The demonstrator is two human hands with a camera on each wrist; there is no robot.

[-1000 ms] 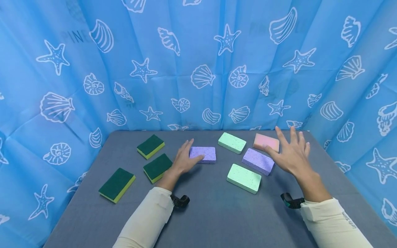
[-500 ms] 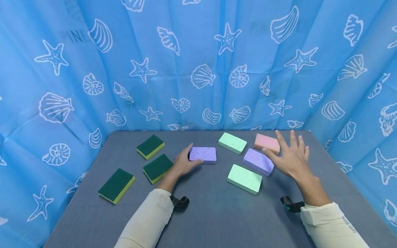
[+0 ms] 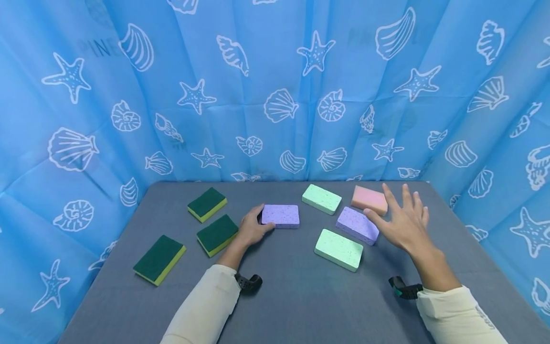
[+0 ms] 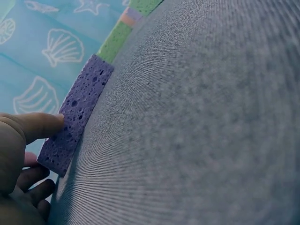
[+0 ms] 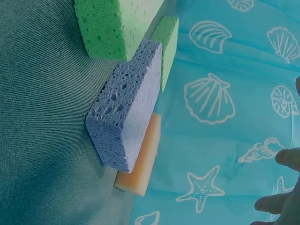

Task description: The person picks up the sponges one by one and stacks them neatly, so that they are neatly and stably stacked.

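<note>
My left hand [image 3: 252, 227] pinches the left end of a purple sponge [image 3: 281, 216], which lies flat on the table. In the left wrist view the thumb presses the front face of that sponge [image 4: 77, 115], with the other fingers around its left end, partly hidden. Over at the right, my right hand [image 3: 406, 219] hovers with spread fingers, its thumb near a second purple sponge [image 3: 356, 224] but holding nothing. Close by are a pink sponge [image 3: 369, 198] and two mint green sponges [image 3: 339, 248], one behind the other. The right wrist view shows only some fingertips at its edge.
Several green-and-yellow scouring sponges lie on the left: one at the back [image 3: 207, 203], one beside my left forearm [image 3: 218, 233], one farther forward [image 3: 160, 258]. A grey cloth-covered table [image 3: 309, 301] ends against a blue shell-patterned curtain [image 3: 275, 138].
My left hand's fingers have drawn in from reaching along the purple sponge to close around its left end. The right hand has dropped slightly, still spread. The sponges stay essentially in place.
</note>
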